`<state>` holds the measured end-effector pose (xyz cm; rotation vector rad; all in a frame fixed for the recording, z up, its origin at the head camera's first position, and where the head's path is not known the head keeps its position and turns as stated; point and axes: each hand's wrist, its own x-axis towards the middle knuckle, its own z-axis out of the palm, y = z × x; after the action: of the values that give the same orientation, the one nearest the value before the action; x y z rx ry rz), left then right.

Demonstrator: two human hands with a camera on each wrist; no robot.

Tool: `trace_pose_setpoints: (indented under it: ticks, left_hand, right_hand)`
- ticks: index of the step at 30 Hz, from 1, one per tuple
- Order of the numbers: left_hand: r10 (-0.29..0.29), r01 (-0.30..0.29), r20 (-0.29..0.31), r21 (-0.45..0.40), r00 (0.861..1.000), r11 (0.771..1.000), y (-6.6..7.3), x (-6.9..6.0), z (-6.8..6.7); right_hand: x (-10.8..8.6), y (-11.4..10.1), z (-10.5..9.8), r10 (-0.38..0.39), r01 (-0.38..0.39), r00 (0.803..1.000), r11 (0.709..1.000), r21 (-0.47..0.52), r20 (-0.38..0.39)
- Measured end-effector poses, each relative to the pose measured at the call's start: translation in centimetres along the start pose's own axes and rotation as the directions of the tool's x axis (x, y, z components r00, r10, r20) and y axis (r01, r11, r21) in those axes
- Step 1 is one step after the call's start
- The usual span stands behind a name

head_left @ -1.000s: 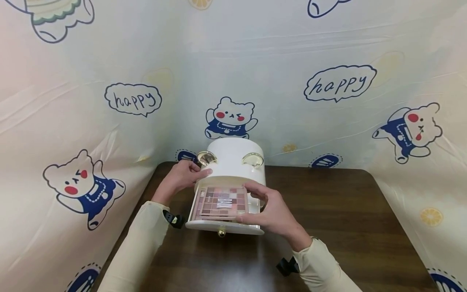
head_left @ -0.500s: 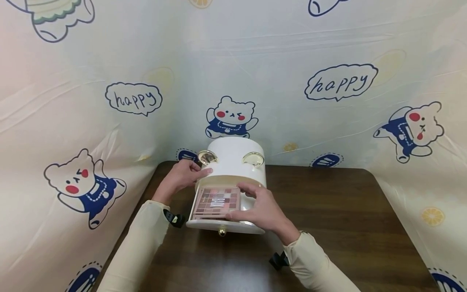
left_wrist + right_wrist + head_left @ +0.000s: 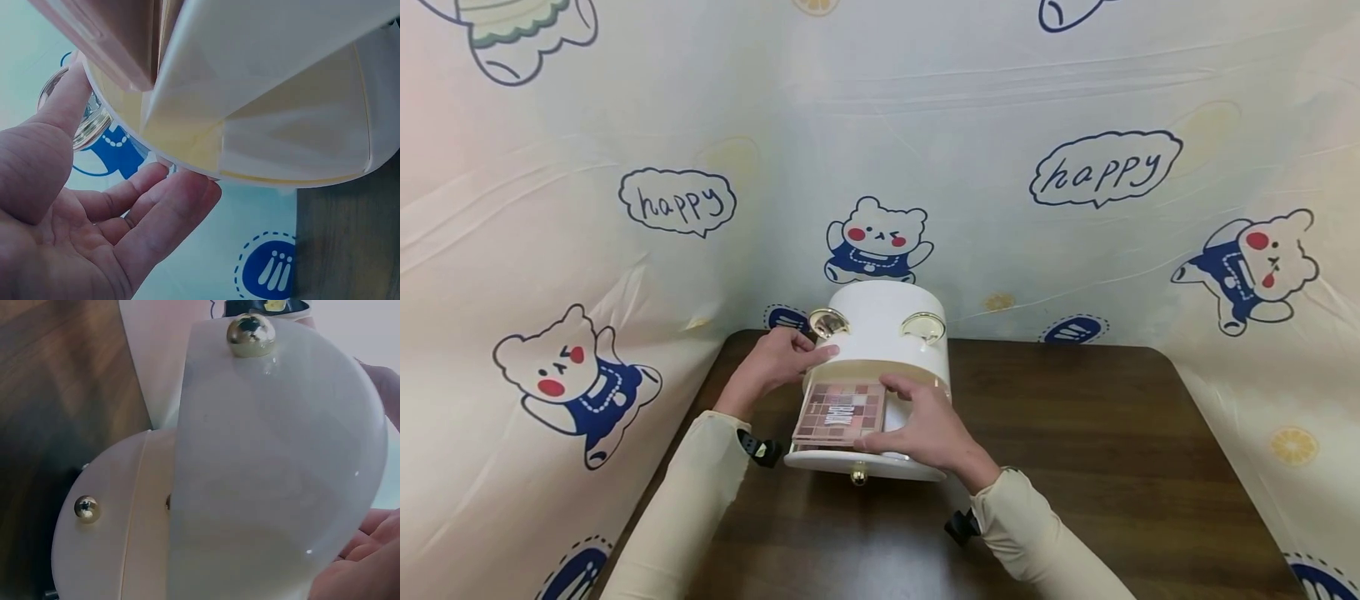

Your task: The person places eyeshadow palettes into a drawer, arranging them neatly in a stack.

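Observation:
A white rounded storage box (image 3: 880, 304) with gold handles stands on the table, its upper drawer (image 3: 865, 464) pulled out towards me. My right hand (image 3: 925, 425) pinches a pink eyeshadow palette (image 3: 841, 412) between the thumb at its near edge and a finger at its far edge. The palette is over the left part of the drawer; I cannot tell whether it rests fully on the bottom. My left hand (image 3: 781, 358) touches the box's left side. In the left wrist view, the left thumb and fingers lie against the outside of the curved shell (image 3: 294, 181).
Below the pulled-out drawer, the right wrist view shows a lower front with its own gold knob (image 3: 87, 509). Dark wooden tabletop (image 3: 1075, 467) surrounds the box. A printed curtain (image 3: 970, 100) hangs behind and at both sides.
My right hand has moved left with the palette, from the drawer's middle to its left part. More of the drawer's right side shows. The left hand and box stay in place.

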<state>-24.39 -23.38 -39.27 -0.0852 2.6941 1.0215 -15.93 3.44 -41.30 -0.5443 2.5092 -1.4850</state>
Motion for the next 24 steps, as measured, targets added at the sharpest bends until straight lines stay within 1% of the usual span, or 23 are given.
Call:
trace_pose_setpoints:
  ticks: [5, 7, 12, 15, 20, 24]
  left_hand:
    - [0.006, -0.006, -0.002, 0.006, 1.0, 1.0, 0.03, 0.01, 0.0]
    - [0.006, -0.006, -0.002, 0.006, 1.0, 1.0, 0.0, 0.03, 0.01]
    - [0.003, -0.003, -0.002, 0.01, 1.0, 1.0, -0.15, 0.1, 0.01]
    - [0.003, -0.003, -0.003, 0.008, 1.0, 1.0, -0.18, 0.1, 0.03]
    - [0.005, -0.005, 0.0, 0.001, 1.0, 1.0, -0.27, 0.18, 0.04]
    - [0.011, -0.011, 0.0, -0.002, 1.0, 1.0, -0.35, 0.26, 0.05]
  right_hand:
    - [0.33, 0.3, 0.21, -0.031, 0.031, 0.999, 0.997, -0.065, -0.006]
    - [0.42, 0.35, 0.28, -0.055, 0.055, 0.998, 0.992, -0.11, -0.001]
    - [0.65, 0.39, 0.44, -0.114, 0.117, 0.993, 0.967, -0.226, 0.025]
    - [0.73, 0.42, 0.46, -0.135, 0.14, 0.99, 0.953, -0.269, 0.035]
    - [0.88, 0.59, 0.45, -0.168, 0.171, 0.985, 0.939, -0.299, 0.035]
    - [1.01, 0.74, 0.47, -0.181, 0.179, 0.983, 0.932, -0.314, 0.024]
